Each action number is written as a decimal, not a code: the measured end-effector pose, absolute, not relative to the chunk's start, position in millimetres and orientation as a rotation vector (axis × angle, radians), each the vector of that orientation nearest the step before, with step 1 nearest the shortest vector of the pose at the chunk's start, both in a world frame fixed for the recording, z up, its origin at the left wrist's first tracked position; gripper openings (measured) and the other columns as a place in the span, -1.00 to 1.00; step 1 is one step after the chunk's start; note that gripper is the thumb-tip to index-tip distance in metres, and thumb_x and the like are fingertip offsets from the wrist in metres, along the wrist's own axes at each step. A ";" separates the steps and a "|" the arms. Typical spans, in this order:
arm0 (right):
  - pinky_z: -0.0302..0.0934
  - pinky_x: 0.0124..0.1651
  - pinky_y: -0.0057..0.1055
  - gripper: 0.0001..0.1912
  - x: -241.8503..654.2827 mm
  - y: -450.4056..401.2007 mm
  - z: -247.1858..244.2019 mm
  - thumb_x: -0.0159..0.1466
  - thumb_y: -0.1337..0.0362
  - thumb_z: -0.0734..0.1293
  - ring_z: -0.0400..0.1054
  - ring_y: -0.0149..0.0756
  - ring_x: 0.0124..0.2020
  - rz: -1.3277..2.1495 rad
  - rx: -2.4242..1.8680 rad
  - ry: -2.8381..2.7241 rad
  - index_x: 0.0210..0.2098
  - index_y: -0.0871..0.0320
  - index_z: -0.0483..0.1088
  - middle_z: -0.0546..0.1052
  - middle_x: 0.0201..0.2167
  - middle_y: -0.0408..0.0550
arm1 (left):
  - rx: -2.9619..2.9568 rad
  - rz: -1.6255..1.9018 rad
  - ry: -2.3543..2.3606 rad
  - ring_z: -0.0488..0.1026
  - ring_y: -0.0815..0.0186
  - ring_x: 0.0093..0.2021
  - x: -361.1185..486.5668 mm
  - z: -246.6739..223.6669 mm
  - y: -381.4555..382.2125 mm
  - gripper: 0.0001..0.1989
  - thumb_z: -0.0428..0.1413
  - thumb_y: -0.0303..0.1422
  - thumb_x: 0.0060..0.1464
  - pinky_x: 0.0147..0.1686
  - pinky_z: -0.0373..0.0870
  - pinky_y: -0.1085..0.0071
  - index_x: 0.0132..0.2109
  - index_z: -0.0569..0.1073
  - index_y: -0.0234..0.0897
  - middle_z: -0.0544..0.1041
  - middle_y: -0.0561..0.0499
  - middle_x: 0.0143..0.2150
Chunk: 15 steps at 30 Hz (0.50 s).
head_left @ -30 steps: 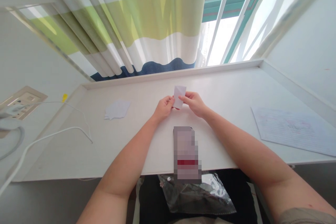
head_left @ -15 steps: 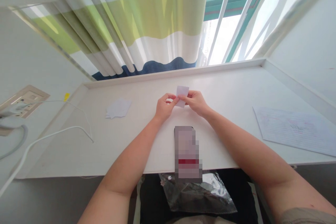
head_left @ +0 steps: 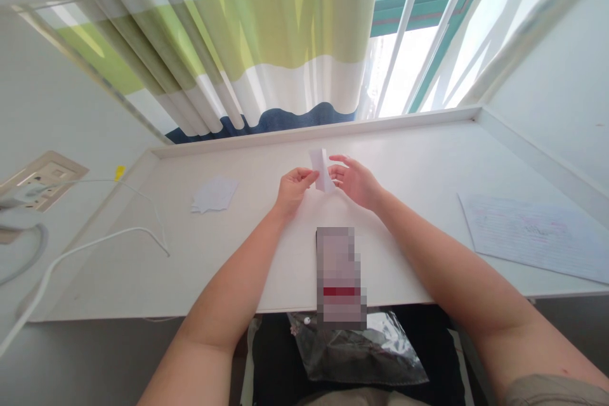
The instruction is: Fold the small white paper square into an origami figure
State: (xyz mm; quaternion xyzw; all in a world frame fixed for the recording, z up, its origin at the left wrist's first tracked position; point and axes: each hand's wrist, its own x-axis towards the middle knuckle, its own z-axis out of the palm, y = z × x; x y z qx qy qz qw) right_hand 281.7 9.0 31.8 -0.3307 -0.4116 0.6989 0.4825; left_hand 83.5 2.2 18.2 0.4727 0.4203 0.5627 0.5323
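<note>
A small piece of white paper (head_left: 320,168), creased lengthwise, stands tilted above the desk. My left hand (head_left: 295,189) pinches its left side between thumb and fingers. Just right of the paper, my right hand (head_left: 356,181) has its fingers apart and curved. Its fingertips come close to the paper's edge; whether they touch it I cannot tell. Below my hands lies a pixelated, phone-shaped object (head_left: 339,266) at the desk's front edge. To the left rests a small pile of white paper pieces (head_left: 215,194).
The white desk (head_left: 257,254) has a raised rim at the back. Sheets with writing (head_left: 533,228) lie at the right. A white cable (head_left: 109,238) runs from the wall socket (head_left: 47,177) onto the desk's left side. A clear plastic bag (head_left: 356,355) hangs below the front edge.
My right hand has let go of the paper and opened, shifting slightly right. The paper, held by my left hand, has turned and now shows a lengthwise fold.
</note>
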 end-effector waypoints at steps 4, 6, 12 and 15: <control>0.40 -0.05 -0.16 -0.35 283.4 11.5 33.0 -0.01 -0.01 0.69 0.51 -0.15 -0.18 1.582 -0.830 -0.954 -0.01 -0.06 0.46 0.64 -0.22 -0.15 | 1.096 1.322 1.022 0.43 0.38 -0.37 80.8 14.8 6.0 -0.47 0.58 0.04 -0.21 -0.25 0.38 0.38 -0.35 0.54 -0.22 0.57 0.09 -0.38; 0.40 -0.04 -0.16 -0.29 283.4 13.7 32.2 -0.08 0.07 0.73 0.51 -0.17 -0.19 1.492 -0.828 -0.959 0.00 -0.07 0.45 0.61 -0.26 -0.19 | 1.064 1.328 1.026 0.42 0.40 -0.38 79.6 13.4 7.9 -0.48 0.57 0.01 -0.20 -0.27 0.38 0.40 -0.35 0.51 -0.21 0.56 0.11 -0.39; 0.34 -0.15 -0.27 -0.27 283.3 19.1 25.5 -0.12 0.03 0.75 0.45 -0.29 -0.32 1.322 -0.812 -0.987 -0.04 -0.06 0.44 0.59 -0.38 -0.29 | 1.046 1.331 0.989 0.45 0.41 -0.37 76.0 12.5 10.4 -0.53 0.53 -0.10 -0.11 -0.29 0.41 0.45 -0.30 0.44 -0.20 0.54 0.12 -0.38; 0.32 -0.18 -0.28 -0.27 284.0 19.1 23.3 -0.11 0.00 0.74 0.43 -0.31 -0.34 1.323 -0.836 -1.016 -0.04 -0.06 0.43 0.59 -0.38 -0.30 | 1.062 1.346 0.989 0.46 0.41 -0.39 74.5 14.1 8.7 -0.51 0.53 -0.14 -0.08 -0.30 0.40 0.45 -0.19 0.40 -0.16 0.59 0.14 -0.36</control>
